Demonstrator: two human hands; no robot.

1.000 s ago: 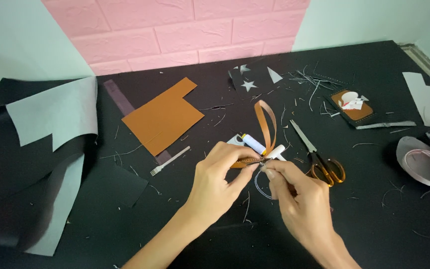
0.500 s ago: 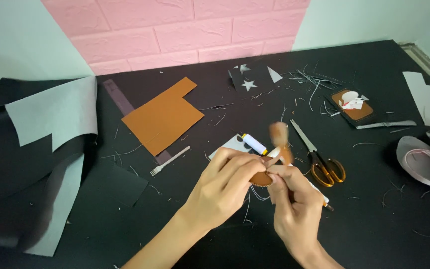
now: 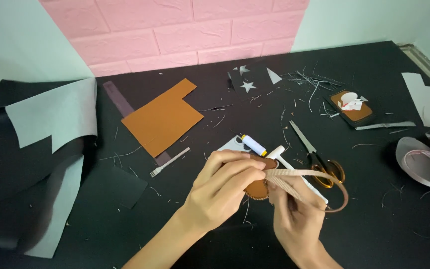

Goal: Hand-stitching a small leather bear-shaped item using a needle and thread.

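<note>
The left hand was closed around a small brown leather piece, with its fingers bent over the top edge. The right hand pinched a tan strap, which looped out to the right side of the leather piece. Both hands were just in front of the scissors with orange handles. A white thread spool lay just behind the leather piece, and a white pen passed beside it. An orange leather sheet lay well behind and left of it on the black table.
</note>
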